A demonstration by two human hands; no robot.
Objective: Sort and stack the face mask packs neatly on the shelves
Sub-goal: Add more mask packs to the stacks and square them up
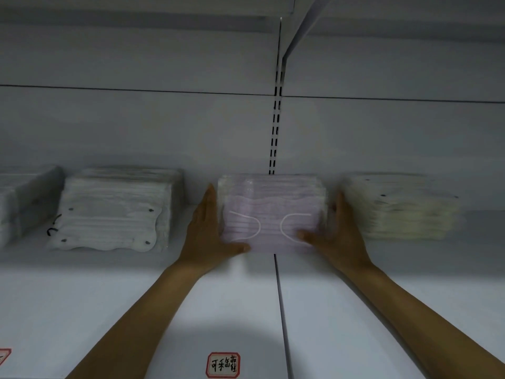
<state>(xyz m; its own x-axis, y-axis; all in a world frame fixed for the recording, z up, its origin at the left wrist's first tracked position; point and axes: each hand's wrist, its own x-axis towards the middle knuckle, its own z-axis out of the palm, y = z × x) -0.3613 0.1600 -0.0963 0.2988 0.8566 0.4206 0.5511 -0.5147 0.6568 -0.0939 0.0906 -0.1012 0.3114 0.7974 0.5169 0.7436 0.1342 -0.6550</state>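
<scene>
Nearest the lens, a red-bordered label (223, 364) sticks to the shelf (136, 296) front edge. Straight fingers, held together, press both flanks of the pink mask stack (270, 212), thumbs hooked across its near edge. Left hand (209, 231) and right hand (341, 231) stand on edge, forearms reaching forward from below. That stack sits at the shelf's back, between a white mask stack (114, 212) and a cream mask stack (401, 206).

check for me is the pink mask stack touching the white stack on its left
No, the pink stack sits apart from the white stack, with the left hand and bare shelf between.
</scene>
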